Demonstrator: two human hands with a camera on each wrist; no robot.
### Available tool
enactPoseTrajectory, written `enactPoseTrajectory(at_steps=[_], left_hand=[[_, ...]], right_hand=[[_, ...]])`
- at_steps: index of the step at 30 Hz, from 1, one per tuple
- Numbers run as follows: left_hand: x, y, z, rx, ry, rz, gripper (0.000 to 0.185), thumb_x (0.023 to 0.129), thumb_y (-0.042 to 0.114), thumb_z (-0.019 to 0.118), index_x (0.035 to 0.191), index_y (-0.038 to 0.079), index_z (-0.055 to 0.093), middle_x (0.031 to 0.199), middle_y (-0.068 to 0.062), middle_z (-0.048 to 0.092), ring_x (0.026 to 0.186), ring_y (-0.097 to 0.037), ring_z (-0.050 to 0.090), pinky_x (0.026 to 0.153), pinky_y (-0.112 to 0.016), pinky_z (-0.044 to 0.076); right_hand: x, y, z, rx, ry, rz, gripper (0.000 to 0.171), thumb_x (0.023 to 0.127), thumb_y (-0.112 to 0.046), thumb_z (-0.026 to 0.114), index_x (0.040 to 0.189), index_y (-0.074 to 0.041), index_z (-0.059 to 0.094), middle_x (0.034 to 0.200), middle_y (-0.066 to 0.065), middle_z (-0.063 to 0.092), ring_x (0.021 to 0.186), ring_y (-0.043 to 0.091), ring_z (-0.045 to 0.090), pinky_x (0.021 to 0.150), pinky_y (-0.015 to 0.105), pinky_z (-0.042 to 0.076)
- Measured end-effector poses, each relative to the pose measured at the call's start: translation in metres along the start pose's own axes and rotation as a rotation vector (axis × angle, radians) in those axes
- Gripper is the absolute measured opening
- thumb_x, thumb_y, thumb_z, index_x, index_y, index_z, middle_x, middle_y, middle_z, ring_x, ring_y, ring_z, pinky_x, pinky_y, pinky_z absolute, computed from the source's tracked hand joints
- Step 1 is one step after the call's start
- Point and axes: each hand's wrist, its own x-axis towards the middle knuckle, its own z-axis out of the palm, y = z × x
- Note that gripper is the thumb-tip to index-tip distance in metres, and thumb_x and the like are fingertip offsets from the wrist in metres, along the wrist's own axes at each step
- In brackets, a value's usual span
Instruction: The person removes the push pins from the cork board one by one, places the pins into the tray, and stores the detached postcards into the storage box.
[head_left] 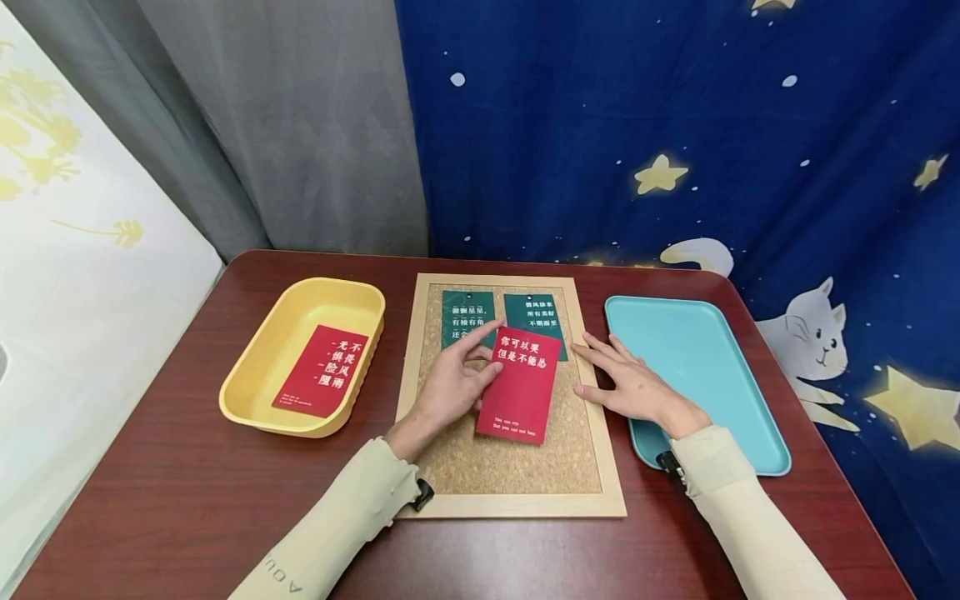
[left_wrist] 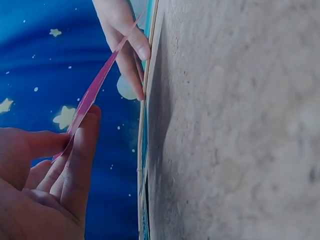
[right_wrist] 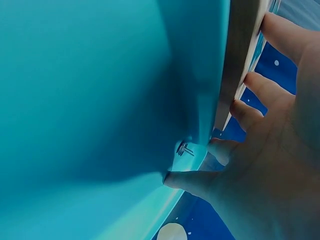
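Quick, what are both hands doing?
Left hand: pinching the red card.
Right hand: open, lying flat on the cork board's frame, holding nothing.

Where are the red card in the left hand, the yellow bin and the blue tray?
red card (head_left: 519,393), head view, middle of its face
yellow bin (head_left: 247,390), head view, left wall
blue tray (head_left: 701,350), head view, bare floor
left hand (head_left: 450,385), head view, back of hand
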Motion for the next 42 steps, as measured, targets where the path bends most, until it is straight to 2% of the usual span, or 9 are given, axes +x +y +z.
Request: enactPoseTrajectory(at_steps=[8, 14, 21, 25, 32, 42], left_hand=[[0.000, 0.000, -0.006, -0.028, 0.018, -0.020, 0.066, 0.099, 0.007, 0.070, 0.155, 0.036, 0.048, 0.105, -0.012, 0.068, 0.052, -0.018, 0.063, 0.050, -0.032, 0.057], [-0.002, -0.001, -0.008, -0.024, 0.032, -0.023, 0.066, 0.099, 0.009, 0.070, 0.152, 0.043, 0.049, 0.104, -0.011, 0.068, 0.052, -0.019, 0.064, 0.052, -0.032, 0.059], [-0.003, -0.001, -0.011, -0.037, 0.044, 0.001, 0.064, 0.100, 0.008, 0.069, 0.154, 0.036, 0.049, 0.104, -0.013, 0.068, 0.054, -0.019, 0.065, 0.051, -0.031, 0.059], [-0.004, 0.000, -0.013, -0.041, 0.051, 0.004, 0.063, 0.101, 0.009, 0.068, 0.154, 0.038, 0.049, 0.105, -0.013, 0.068, 0.057, -0.020, 0.068, 0.053, -0.033, 0.060], [-0.004, 0.001, -0.019, -0.034, 0.074, 0.031, 0.063, 0.101, 0.008, 0.068, 0.156, 0.030, 0.048, 0.105, -0.014, 0.067, 0.063, -0.019, 0.069, 0.053, -0.031, 0.060], [-0.007, 0.001, -0.026, -0.058, 0.108, -0.024, 0.062, 0.102, 0.009, 0.066, 0.155, 0.035, 0.048, 0.106, -0.014, 0.066, 0.059, -0.019, 0.069, 0.053, -0.029, 0.058]], right_hand=[[0.001, 0.000, -0.001, -0.004, 0.003, 0.002, 0.076, 0.099, -0.053, 0.065, 0.164, -0.027, 0.035, 0.176, 0.008, 0.021, 0.161, 0.051, 0.008, 0.114, 0.087, 0.015], [0.001, 0.000, 0.000, -0.005, 0.000, 0.001, 0.076, 0.099, -0.054, 0.065, 0.164, -0.027, 0.035, 0.176, 0.007, 0.021, 0.161, 0.050, 0.008, 0.114, 0.087, 0.014], [0.001, 0.000, -0.001, -0.003, -0.001, -0.001, 0.076, 0.099, -0.053, 0.065, 0.164, -0.027, 0.035, 0.176, 0.008, 0.021, 0.161, 0.050, 0.007, 0.114, 0.087, 0.014], [0.000, -0.001, -0.001, -0.006, 0.001, -0.003, 0.076, 0.099, -0.053, 0.065, 0.164, -0.026, 0.035, 0.176, 0.008, 0.022, 0.161, 0.050, 0.008, 0.114, 0.087, 0.015], [0.000, -0.001, -0.001, -0.004, 0.000, 0.003, 0.075, 0.100, -0.053, 0.064, 0.164, -0.027, 0.035, 0.176, 0.008, 0.021, 0.161, 0.050, 0.008, 0.114, 0.087, 0.014], [-0.001, 0.000, -0.001, 0.004, -0.003, 0.000, 0.075, 0.100, -0.054, 0.063, 0.164, -0.028, 0.034, 0.176, 0.008, 0.021, 0.161, 0.050, 0.008, 0.114, 0.088, 0.014]])
